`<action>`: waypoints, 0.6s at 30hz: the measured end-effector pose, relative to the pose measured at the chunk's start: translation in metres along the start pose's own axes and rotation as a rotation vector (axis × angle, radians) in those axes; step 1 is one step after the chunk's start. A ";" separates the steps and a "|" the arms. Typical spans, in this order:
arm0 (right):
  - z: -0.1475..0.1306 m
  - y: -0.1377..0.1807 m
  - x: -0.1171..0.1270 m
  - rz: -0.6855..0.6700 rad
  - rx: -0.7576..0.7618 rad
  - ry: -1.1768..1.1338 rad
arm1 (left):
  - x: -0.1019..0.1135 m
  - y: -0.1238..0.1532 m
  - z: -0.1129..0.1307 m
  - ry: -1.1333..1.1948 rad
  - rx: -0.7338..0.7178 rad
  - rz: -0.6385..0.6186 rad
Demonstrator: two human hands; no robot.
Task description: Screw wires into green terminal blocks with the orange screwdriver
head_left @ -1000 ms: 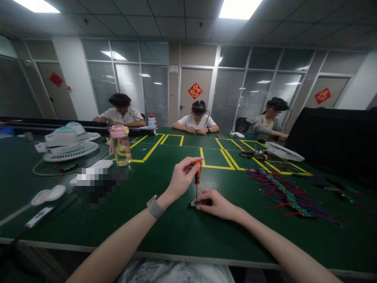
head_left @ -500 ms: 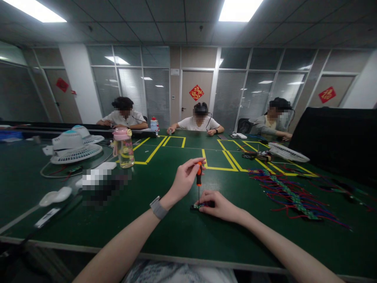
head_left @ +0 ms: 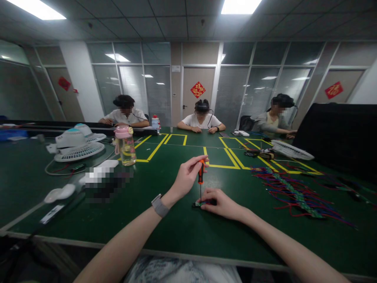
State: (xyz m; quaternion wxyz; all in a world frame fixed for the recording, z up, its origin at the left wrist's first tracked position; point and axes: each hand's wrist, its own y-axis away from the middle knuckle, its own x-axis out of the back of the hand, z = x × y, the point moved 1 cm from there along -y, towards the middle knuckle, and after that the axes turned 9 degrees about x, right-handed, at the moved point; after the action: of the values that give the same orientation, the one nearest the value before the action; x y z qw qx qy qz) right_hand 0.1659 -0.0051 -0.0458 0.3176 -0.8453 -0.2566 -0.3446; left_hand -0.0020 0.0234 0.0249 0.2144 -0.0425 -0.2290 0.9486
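Note:
My left hand [head_left: 188, 173] is closed around the top of an orange and black screwdriver [head_left: 201, 177], which stands upright with its shaft pointing down. The tip meets a small green circuit board [head_left: 198, 204] in a dark holder lying on the green table. My right hand [head_left: 219, 202] pinches that circuit board from its right side, close to the screwdriver tip. Part of the board is hidden under the right fingers. A grey-banded watch [head_left: 160, 205] is on my left wrist.
Several wired green boards [head_left: 294, 192] lie in a row on the right. On the left are a pink-lidded bottle [head_left: 125, 147], white fans [head_left: 79, 151] and a white handle-like part [head_left: 60, 192]. Yellow tape [head_left: 224, 166] marks the table; three people sit across it.
Both my hands keep their hold on the screwdriver and the circuit board. The view has shifted slightly. Across the table, the middle person's arm has drawn inward.

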 end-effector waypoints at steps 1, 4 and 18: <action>-0.001 0.000 0.000 -0.001 -0.002 0.000 | 0.000 0.000 0.000 0.015 0.009 0.000; -0.002 0.000 0.001 -0.006 -0.007 0.008 | 0.001 -0.001 0.003 -0.019 -0.006 0.032; -0.001 0.000 0.002 -0.010 0.022 0.026 | -0.001 0.001 0.004 0.041 0.011 -0.018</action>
State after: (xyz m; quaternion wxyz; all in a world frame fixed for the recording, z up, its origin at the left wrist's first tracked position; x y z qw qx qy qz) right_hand 0.1663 -0.0057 -0.0438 0.3283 -0.8361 -0.2602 -0.3543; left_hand -0.0021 0.0204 0.0280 0.2280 -0.0588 -0.2196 0.9467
